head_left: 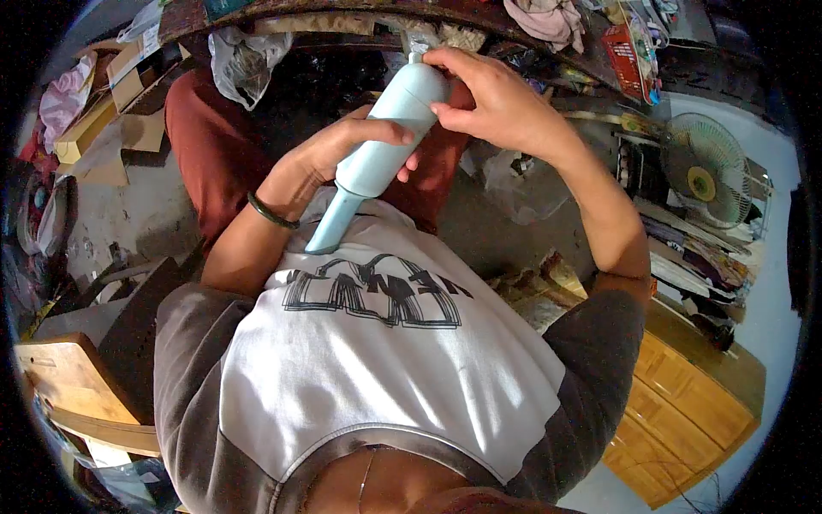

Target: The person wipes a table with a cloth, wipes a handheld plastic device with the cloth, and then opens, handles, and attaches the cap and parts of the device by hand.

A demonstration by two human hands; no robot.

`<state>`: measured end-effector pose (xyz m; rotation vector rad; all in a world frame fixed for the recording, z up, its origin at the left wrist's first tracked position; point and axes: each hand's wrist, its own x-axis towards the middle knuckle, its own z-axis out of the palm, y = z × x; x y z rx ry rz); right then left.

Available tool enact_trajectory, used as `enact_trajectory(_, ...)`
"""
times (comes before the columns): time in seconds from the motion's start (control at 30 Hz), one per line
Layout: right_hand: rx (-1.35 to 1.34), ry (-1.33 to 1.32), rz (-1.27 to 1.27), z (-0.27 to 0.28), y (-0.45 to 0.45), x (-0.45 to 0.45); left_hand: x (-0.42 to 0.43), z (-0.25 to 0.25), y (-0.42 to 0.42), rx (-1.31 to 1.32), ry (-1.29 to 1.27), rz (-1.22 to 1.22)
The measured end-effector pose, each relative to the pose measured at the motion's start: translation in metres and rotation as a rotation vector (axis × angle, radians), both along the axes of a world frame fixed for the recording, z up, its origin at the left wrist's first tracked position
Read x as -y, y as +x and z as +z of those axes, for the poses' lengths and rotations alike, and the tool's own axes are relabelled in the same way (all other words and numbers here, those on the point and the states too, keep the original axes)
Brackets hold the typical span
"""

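A pale blue bottle-shaped device (390, 128) with a narrow handle is held tilted over my lap, its handle end near my white shirt. My left hand (347, 141) is wrapped round its body, thumb across the front and fingertips showing at the right side. At the wide upper end, my right hand (488, 94) touches the small tip with its index finger, the thumb resting near the device's side. What lies under the fingertips is too small to make out.
A cluttered bench (342, 17) runs across the front, with a plastic bag (244, 64) hanging from it. Cardboard boxes (128, 81) are at the left. A fan (702, 171) and a wooden cabinet (685, 394) stand at the right, a wooden chair (77, 377) at the lower left.
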<state>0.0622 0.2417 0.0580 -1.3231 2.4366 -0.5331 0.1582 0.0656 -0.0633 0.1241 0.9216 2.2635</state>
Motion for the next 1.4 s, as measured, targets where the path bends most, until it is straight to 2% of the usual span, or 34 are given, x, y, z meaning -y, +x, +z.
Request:
enact_trajectory(0.1,0.085,-0.014,-0.034,0.001,0.001,0.000,0.000,0.003,0.000,0.011,-0.014,0.001)
enact_trajectory(0.3,-0.081,0.031,-0.061,0.005,0.012,0.006,0.001,0.006,-0.002,-0.002,-0.021,0.011)
enact_trajectory(0.4,-0.179,-0.046,0.005,-0.001,0.011,0.004,0.002,0.007,-0.004,-0.019,-0.015,0.025)
enact_trajectory(0.47,-0.171,-0.017,-0.016,0.002,0.012,0.006,0.001,0.008,-0.003,-0.052,0.000,0.063)
enact_trajectory(0.67,-0.257,-0.032,-0.036,-0.008,0.016,0.008,0.003,0.025,-0.001,-0.109,-0.145,0.223)
enact_trajectory(0.77,-0.295,-0.032,-0.041,-0.008,0.017,0.010,0.005,0.037,0.001,-0.194,-0.295,0.379)
enact_trajectory(0.87,-0.358,-0.038,-0.037,-0.009,0.017,0.010,0.009,0.037,-0.004,-0.297,-0.366,0.377)
enact_trajectory(0.97,-0.393,-0.023,-0.009,-0.009,0.017,0.013,0.011,0.042,-0.009,-0.270,-0.443,0.355)
enact_trajectory(1.17,-0.442,-0.001,0.001,-0.005,0.020,0.014,-0.001,0.032,-0.010,-0.458,-0.494,0.565)
enact_trajectory(1.4,-0.425,0.048,-0.008,-0.007,0.020,0.017,0.000,0.024,-0.019,-0.594,-0.752,0.635)
